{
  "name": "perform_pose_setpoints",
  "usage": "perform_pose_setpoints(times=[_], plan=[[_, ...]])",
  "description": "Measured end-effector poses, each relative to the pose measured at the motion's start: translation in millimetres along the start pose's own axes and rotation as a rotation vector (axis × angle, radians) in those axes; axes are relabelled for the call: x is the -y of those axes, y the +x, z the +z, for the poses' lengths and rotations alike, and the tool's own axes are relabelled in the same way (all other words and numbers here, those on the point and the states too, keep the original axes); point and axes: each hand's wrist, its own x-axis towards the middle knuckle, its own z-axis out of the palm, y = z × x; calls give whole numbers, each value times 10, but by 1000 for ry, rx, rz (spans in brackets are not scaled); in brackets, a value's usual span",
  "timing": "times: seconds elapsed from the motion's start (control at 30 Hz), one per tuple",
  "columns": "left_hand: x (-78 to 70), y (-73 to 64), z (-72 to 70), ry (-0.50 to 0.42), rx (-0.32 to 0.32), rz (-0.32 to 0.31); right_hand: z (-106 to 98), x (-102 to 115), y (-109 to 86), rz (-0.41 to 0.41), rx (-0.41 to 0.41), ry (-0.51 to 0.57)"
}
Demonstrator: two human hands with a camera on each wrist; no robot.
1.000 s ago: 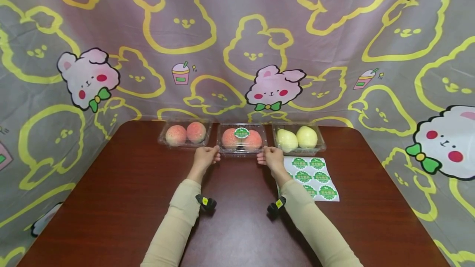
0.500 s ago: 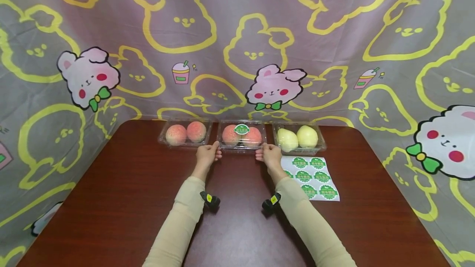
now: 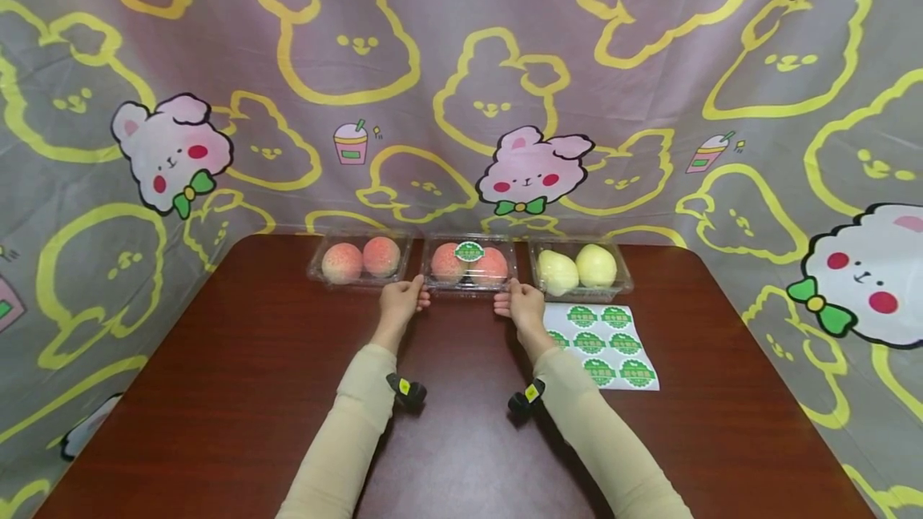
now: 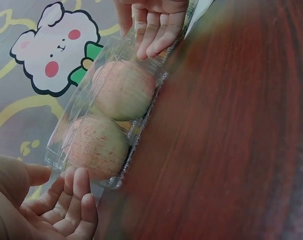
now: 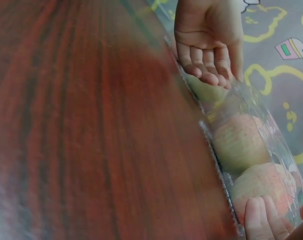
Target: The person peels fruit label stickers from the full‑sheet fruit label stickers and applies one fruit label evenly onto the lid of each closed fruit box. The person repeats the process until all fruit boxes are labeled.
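Observation:
A clear plastic fruit box (image 3: 470,287) with two peaches (image 3: 489,267) stands between my hands, a round green-and-white sticker (image 3: 469,251) on its lid. My left hand (image 3: 400,303) is at its near left corner, thumb extended to the corner and the other fingers relaxed in front. At the near right corner my right hand (image 3: 525,307) mirrors this, its thumb tip right at the edge. In the left wrist view the box (image 4: 134,125) shows its lid down over both peaches (image 4: 99,145). The fingers of both hands look loose, not wrapped round the box.
To the left stands another clear box with two peaches (image 3: 381,256), and to the right one with two pale yellow fruits (image 3: 596,265). A sheet of green round stickers (image 3: 613,347) lies beside my right wrist. Behind the brown table (image 3: 252,359) hangs a cartoon-printed cloth (image 3: 404,14).
Both hands moved slightly forward and inward, and the middle box shifted a little away from me, toward the cloth. During the last half second hands and box have hardly moved.

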Motion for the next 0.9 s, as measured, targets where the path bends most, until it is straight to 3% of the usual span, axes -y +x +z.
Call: perform_pose_setpoints(times=[0.43,0.9], plan=[[28,-77,-158,10,-4,31,48,-100,-132,14,23,36],[20,-83,-358,60,-109,117,199,-136,-252,21,116,-39]])
